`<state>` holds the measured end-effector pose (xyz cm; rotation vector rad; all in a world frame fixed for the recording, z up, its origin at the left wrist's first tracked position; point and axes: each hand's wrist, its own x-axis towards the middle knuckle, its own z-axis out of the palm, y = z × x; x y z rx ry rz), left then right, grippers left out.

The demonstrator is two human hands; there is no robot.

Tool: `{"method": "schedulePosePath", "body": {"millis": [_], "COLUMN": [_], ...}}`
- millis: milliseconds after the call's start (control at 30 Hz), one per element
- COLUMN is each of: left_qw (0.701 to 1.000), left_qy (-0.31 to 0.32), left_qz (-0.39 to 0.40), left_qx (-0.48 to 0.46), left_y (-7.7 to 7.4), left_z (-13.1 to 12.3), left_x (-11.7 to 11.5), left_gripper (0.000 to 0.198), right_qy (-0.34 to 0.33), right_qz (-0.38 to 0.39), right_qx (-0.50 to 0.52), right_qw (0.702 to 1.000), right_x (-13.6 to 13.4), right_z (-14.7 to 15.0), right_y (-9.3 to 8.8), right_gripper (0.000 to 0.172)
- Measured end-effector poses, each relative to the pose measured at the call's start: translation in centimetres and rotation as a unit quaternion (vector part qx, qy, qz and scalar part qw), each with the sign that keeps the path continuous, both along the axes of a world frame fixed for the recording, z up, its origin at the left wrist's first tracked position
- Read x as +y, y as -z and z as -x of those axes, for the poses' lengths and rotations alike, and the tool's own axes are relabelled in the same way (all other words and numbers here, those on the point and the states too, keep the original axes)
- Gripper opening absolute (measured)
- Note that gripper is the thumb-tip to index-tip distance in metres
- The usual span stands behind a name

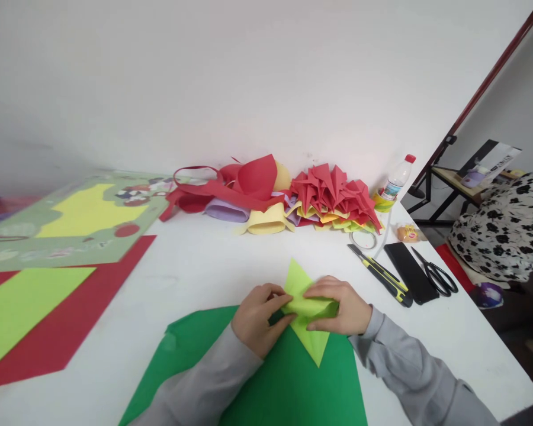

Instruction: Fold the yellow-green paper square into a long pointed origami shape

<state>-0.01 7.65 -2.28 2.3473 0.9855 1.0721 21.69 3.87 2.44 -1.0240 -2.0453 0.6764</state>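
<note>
A lime-green sheet of folded paper point(308, 337), creased into a pointed diamond shape, is held between my two hands over a dark green sheet point(293, 384). My left hand point(260, 316) pinches its left side with thumb and fingers. On the right side, my right hand point(340, 307) grips a raised flap, thumb below and fingers above. One point of the folded paper faces away from me and another faces toward me. The fingers hide part of the folds in the middle.
Red folded paper pieces point(326, 189) and curled paper shapes point(266, 219) lie along the wall. On the right are a utility knife point(382, 275), black scissors point(439, 278), a black case point(411, 272) and a bottle point(395, 183). Red paper point(84, 313) and a decorated board point(102, 248) lie left.
</note>
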Motion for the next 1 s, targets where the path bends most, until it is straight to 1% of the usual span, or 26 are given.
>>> {"method": "schedulePosePath", "body": {"millis": [167,300,400,533,700,833,1000], "left_qw": [1.0,0.999,0.999,0.998,0.998,0.996,0.995], "left_qy": [-0.022,-0.016,-0.012,-0.033,-0.047,-0.071,-0.07], "left_qz": [-0.013,-0.025,-0.032,-0.036,-0.017,0.001,0.011], "left_qx": [0.009,0.017,0.022,0.026,0.042,0.057,0.073], "left_y": [0.3,0.3,0.4,0.7,1.0,1.1,0.9], "left_z": [0.4,0.5,0.6,0.7,0.8,0.9,1.0], "left_x": [-0.1,-0.1,-0.1,-0.4,-0.5,-0.5,-0.4], "left_gripper": [0.018,0.013,0.011,0.014,0.009,0.008,0.008], "right_qy": [0.003,-0.003,-0.009,-0.02,-0.022,-0.022,-0.027], "right_qz": [-0.027,-0.045,-0.047,-0.04,-0.029,-0.03,-0.038], "right_qx": [-0.028,-0.035,-0.037,-0.041,-0.035,-0.035,-0.027], "right_qw": [0.999,0.998,0.998,0.998,0.999,0.999,0.999], "right_x": [0.2,0.1,0.2,0.2,0.3,0.3,0.4], "right_z": [0.2,0.2,0.1,0.0,0.0,0.0,-0.1], "right_y": [0.0,0.0,0.2,0.3,0.2,0.3,0.7], "right_gripper": [0.043,0.037,0.033,0.032,0.028,0.027,0.026]}}
